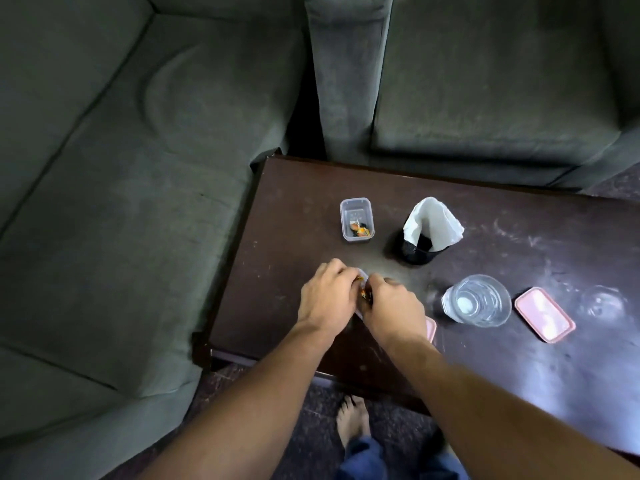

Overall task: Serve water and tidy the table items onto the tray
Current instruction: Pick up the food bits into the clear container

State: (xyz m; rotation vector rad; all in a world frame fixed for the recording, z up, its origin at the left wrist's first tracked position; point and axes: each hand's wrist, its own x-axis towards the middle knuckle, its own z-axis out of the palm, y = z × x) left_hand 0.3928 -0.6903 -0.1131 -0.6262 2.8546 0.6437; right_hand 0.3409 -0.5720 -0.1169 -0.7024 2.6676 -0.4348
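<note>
On the dark wooden table (pixel 485 358), my left hand (pixel 325 296) and my right hand (pixel 391 303) close together around a small clear plastic container (pixel 362 273), mostly hidden between them, with orange wrapped sweets showing at the gap. A pink lid (pixel 430 329) peeks out from under my right wrist. Farther back stands a second clear container (pixel 356 220), open, with a few sweets inside. A water glass (pixel 478 301) stands to the right of my hands. A second pink lid (pixel 544 314) lies beyond it. No tray is in view.
A black mesh holder with white napkins (pixel 427 230) stands behind the glass. Another clear glass (pixel 604 303) is at the far right edge. Grey sofas (pixel 138 168) border the table's left and back. My bare foot (pixel 353 420) is on the dark carpet below.
</note>
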